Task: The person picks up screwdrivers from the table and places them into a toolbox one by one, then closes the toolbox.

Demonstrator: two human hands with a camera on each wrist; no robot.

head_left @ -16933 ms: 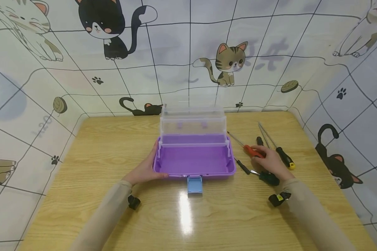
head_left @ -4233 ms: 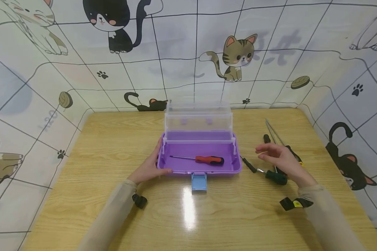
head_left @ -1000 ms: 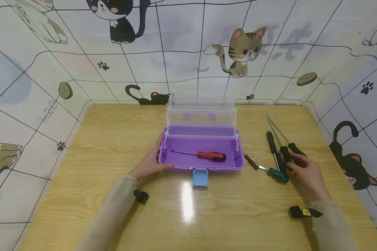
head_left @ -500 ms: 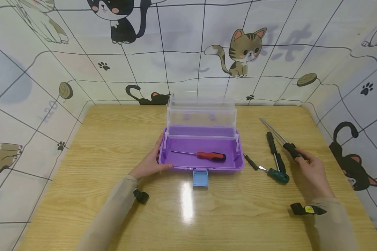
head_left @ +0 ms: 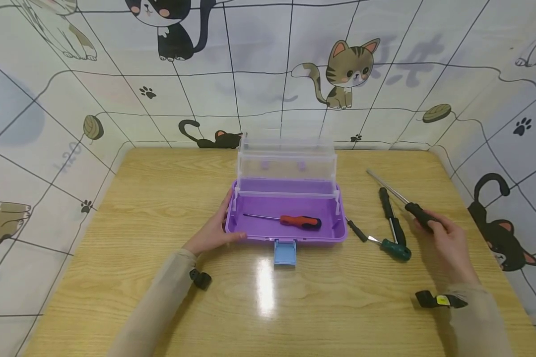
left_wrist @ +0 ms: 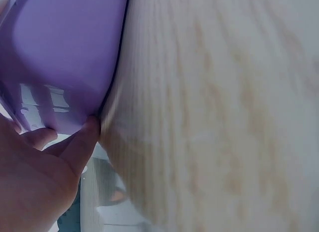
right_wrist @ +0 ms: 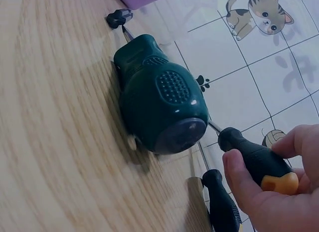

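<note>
My left hand (head_left: 214,232) holds the left end of an open purple toolbox (head_left: 341,233), thumb along the front rim and fingers against its end wall; in the left wrist view the fingertips touch the purple wall (left_wrist: 65,47). Inside lies a red and black screwdriver (head_left: 300,222). My right hand (head_left: 450,243) pinches the black handle of a long screwdriver (head_left: 419,214), whose shaft points to the back left. The right wrist view shows its yellow handle end (right_wrist: 280,183) in the fingers. Behind it is a second long black-handled screwdriver (right_wrist: 222,202), hidden in the head view.
Between box and right hand lie a stubby green screwdriver (head_left: 395,250), a small black-handled screwdriver (head_left: 357,231) and a black tool with a metal middle (head_left: 385,202). The clear lid (head_left: 288,166) stands raised at the back; a blue latch (head_left: 285,254) hangs in front.
The red screwdriver, formerly on the table, is now in the box. My right hand has taken hold of a long screwdriver and shifted it to the right. The left hand stays on the box.
</note>
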